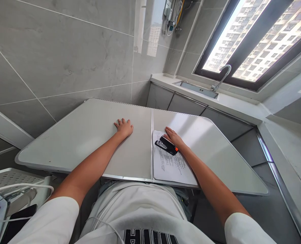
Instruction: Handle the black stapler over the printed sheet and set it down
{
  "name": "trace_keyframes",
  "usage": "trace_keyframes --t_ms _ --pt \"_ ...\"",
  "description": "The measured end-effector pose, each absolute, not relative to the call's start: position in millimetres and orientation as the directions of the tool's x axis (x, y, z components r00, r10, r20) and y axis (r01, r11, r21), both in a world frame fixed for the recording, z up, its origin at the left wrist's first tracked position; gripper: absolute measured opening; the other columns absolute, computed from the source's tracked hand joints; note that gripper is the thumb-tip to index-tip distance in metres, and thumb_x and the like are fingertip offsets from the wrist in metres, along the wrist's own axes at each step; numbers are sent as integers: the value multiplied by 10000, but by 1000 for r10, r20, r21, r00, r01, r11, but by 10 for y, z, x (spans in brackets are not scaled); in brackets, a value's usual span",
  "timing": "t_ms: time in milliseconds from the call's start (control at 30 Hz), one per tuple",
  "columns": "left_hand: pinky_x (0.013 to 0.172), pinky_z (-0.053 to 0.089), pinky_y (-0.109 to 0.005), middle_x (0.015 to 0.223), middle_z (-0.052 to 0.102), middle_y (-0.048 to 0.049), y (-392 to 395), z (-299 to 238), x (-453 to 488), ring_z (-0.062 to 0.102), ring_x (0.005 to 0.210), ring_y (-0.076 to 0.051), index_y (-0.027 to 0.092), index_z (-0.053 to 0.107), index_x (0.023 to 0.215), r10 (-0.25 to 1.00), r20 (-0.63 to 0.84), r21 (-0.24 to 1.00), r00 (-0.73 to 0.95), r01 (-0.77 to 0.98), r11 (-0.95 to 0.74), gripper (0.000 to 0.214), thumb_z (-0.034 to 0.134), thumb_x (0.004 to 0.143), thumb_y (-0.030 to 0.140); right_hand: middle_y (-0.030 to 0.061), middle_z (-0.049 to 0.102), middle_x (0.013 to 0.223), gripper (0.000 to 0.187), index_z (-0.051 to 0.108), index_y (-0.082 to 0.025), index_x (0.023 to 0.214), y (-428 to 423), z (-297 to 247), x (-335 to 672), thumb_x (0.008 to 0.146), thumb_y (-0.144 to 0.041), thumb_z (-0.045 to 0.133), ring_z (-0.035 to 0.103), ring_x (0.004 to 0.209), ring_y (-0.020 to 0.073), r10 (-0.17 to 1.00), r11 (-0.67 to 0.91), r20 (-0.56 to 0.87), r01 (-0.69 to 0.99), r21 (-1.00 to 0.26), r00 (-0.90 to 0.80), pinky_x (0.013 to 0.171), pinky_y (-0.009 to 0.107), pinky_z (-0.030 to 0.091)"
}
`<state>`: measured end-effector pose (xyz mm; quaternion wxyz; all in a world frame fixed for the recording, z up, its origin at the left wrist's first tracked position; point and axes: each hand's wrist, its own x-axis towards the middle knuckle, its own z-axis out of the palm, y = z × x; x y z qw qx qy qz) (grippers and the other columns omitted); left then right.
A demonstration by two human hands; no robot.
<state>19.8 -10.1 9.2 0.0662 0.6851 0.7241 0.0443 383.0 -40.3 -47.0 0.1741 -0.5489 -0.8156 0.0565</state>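
Two things lie on our table (71,132): white papers (174,169) and, on top, a black stapler (168,147). Our left hand (124,127) lies flat, fingers spread, at the stapler's ten o'clock — well apart from our right hand (174,137), stretched out beside the stapler at one o'clock (we can't tell if they touch).

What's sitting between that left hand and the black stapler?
In the head view, tabletop crossed by its centre seam, then a narrow margin of the printed paper under the stapler.
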Motion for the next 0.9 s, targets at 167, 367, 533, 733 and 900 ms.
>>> trace_keyframes --t_ms 167,367,533,733,900 --pt "1224 175 -749 1715 272 -264 -86 78 189 197 1585 -524 152 456 1590 998 -29 168 -48 984 52 630 314 1044 434 160 375 1693 617 483 -155 1567 -384 -465 3748 1082 -514 359 402 1550 317 925 370 205 884 -287 -321 1327 519 265" --pt "1211 286 -703 1547 525 -231 -86 36 234 420 1480 -435 150 653 1376 992 78 298 102 947 -121 459 403 1030 318 95 382 1700 635 490 -223 1584 -410 -390 3756 1076 -580 359 398 1554 317 931 362 177 869 -336 -319 1307 505 325" --pt "1200 427 -422 1422 672 -92 -255 39 480 595 1327 -258 208 706 1303 839 242 579 487 622 -528 389 465 1023 329 59 417 1683 600 508 -275 1577 -447 -339 3783 1077 -580 379 445 1525 316 898 441 188 816 -375 -398 1259 499 408" --pt "1215 406 -451 1469 663 -83 -386 6 765 579 1382 -278 209 667 1391 771 218 630 599 517 -580 449 566 965 311 76 450 1663 547 547 -258 1548 -481 -306 3779 1080 -506 412 466 1509 314 878 479 219 788 -387 -426 1252 518 411" --pt "1115 482 -400 1291 749 -83 -386 4 865 653 1243 -266 207 754 1210 765 231 678 601 465 -570 334 596 923 271 36 481 1644 482 600 -295 1505 -512 -294 3763 1080 -454 437 551 1439 304 857 515 239 746 -423 -457 1229 505 444"
